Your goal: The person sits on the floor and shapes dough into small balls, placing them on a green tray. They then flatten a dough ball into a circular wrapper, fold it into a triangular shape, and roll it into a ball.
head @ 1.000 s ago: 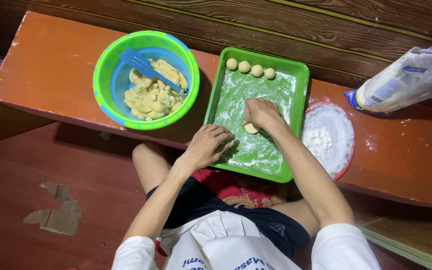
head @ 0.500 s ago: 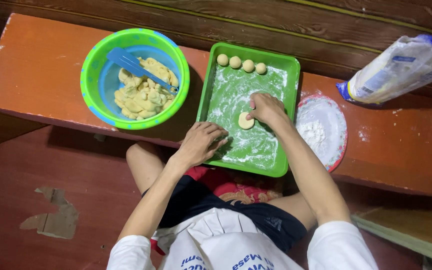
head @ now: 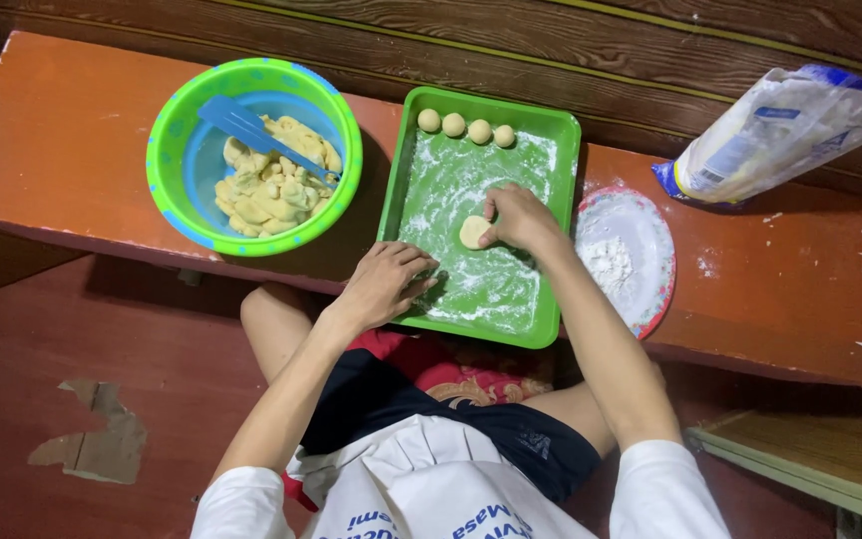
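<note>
While the left hand (head: pixel 383 286) lies open on the green tray's (head: pixel 557 240) lower-left rim, the right hand (head: pixel 518 217) at frame centre presses loosely curled fingers against the dough piece (head: pixel 473 232); nothing gripped.

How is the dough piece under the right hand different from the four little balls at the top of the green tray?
The dough piece looks flatter and wider; the four balls are round and smaller. The dough piece lies alone mid-tray, touched by the right hand; the four balls sit untouched in a row by the far rim. Both are pale yellow dough on the floured green tray.
</note>
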